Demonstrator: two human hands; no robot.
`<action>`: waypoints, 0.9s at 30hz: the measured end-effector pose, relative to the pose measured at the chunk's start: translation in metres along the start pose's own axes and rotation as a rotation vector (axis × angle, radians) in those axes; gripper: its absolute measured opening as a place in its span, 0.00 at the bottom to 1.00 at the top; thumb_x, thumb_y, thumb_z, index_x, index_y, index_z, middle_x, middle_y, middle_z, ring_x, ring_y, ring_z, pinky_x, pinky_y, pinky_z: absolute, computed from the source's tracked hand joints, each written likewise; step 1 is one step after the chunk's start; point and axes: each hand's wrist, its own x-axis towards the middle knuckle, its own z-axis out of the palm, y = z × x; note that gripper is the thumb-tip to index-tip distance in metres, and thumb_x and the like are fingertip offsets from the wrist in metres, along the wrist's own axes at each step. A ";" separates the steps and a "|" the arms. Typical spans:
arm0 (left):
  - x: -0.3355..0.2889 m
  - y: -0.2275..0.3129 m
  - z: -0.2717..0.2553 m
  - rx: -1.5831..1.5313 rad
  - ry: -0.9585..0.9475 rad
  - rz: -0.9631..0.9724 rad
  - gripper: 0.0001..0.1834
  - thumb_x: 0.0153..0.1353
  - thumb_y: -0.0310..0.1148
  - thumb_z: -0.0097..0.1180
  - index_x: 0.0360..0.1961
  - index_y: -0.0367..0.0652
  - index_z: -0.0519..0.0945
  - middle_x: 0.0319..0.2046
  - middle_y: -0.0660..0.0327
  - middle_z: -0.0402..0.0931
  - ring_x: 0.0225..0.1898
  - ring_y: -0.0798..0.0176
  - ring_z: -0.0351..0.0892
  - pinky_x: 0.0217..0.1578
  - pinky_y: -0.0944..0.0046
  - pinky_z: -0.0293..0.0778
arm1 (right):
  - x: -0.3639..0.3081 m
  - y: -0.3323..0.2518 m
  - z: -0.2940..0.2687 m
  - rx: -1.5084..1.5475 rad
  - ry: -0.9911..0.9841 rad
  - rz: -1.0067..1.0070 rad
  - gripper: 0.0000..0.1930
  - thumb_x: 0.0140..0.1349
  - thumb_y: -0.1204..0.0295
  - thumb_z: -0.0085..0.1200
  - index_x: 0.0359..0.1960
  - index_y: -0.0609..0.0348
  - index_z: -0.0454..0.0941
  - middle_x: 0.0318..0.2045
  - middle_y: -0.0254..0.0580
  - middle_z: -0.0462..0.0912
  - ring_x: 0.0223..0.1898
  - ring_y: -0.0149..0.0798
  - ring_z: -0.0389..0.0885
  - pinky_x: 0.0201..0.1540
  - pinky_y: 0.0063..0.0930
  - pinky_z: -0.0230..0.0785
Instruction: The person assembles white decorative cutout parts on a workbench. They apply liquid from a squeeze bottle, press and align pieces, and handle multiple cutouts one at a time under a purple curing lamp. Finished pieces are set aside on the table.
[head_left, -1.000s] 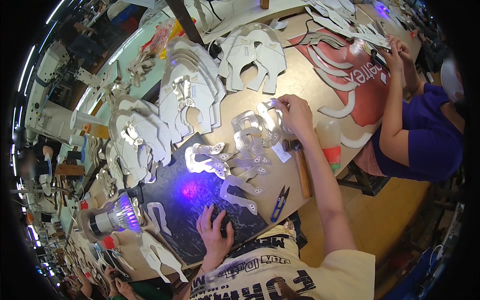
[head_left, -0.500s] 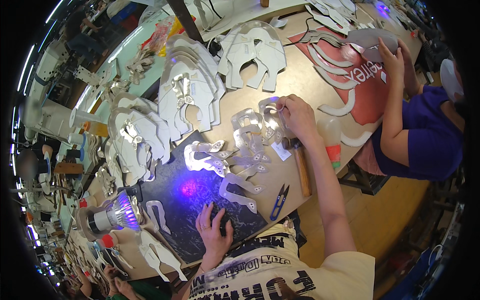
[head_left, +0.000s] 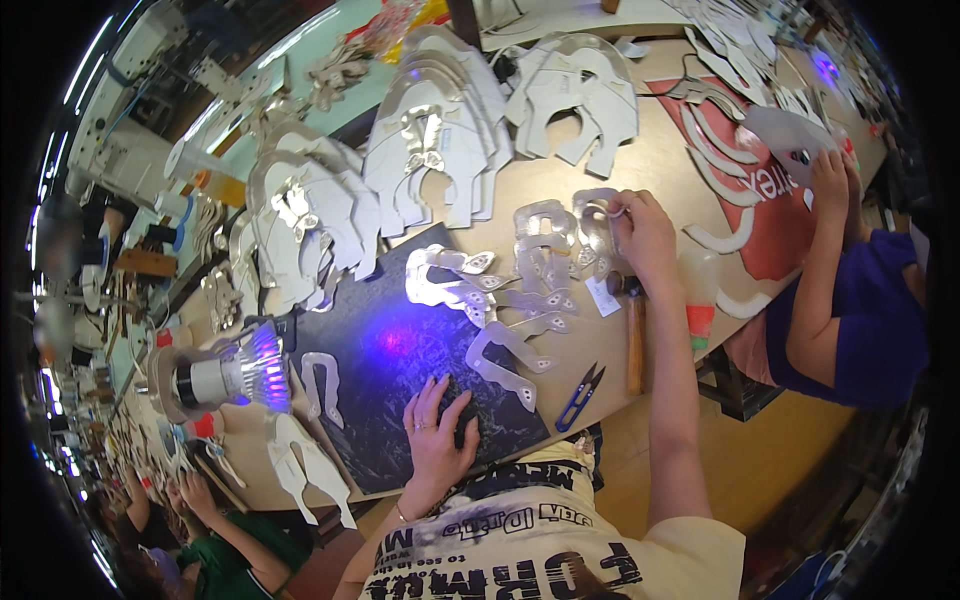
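Touching a silvery U-shaped piece (head_left: pixel 597 230) at the far right of the loose group on the desk (head_left: pixel 657 165), the right hand (head_left: pixel 645 240) has its fingertips close together, though whether they grip cannot be told. Nearer lie a paper slip (head_left: pixel 603 296), a hammer (head_left: pixel 636 345) beside the forearm and blue snips (head_left: pixel 580 400), with a bottle (head_left: pixel 700 285) to the forearm's right. The left hand (head_left: pixel 437 440) rests spread and empty on a dark board (head_left: pixel 365 425), a lamp (head_left: pixel 210 380) to its left, and stacks of white panels (head_left: pixel 460 195) lie beyond.
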 end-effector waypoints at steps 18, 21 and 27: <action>-0.004 -0.004 0.001 -0.020 -0.030 -0.044 0.23 0.57 0.34 0.62 0.55 0.48 0.78 0.63 0.52 0.67 0.68 0.48 0.62 0.66 0.47 0.54 | 0.002 -0.012 -0.002 -0.105 -0.043 -0.025 0.13 0.63 0.73 0.54 0.49 0.58 0.78 0.48 0.51 0.76 0.46 0.53 0.80 0.48 0.43 0.73; -0.004 -0.004 0.001 -0.023 -0.034 -0.045 0.23 0.57 0.34 0.62 0.55 0.48 0.78 0.63 0.52 0.67 0.68 0.48 0.62 0.66 0.47 0.53 | 0.003 -0.012 -0.004 -0.128 -0.067 -0.007 0.13 0.63 0.73 0.54 0.49 0.58 0.78 0.48 0.52 0.76 0.46 0.54 0.80 0.49 0.44 0.73; -0.003 -0.003 0.000 -0.033 -0.037 -0.055 0.22 0.57 0.35 0.62 0.55 0.48 0.78 0.63 0.52 0.67 0.68 0.48 0.62 0.66 0.46 0.53 | -0.001 -0.012 -0.003 -0.127 -0.071 0.006 0.14 0.62 0.73 0.54 0.50 0.57 0.78 0.48 0.53 0.77 0.47 0.55 0.79 0.49 0.45 0.73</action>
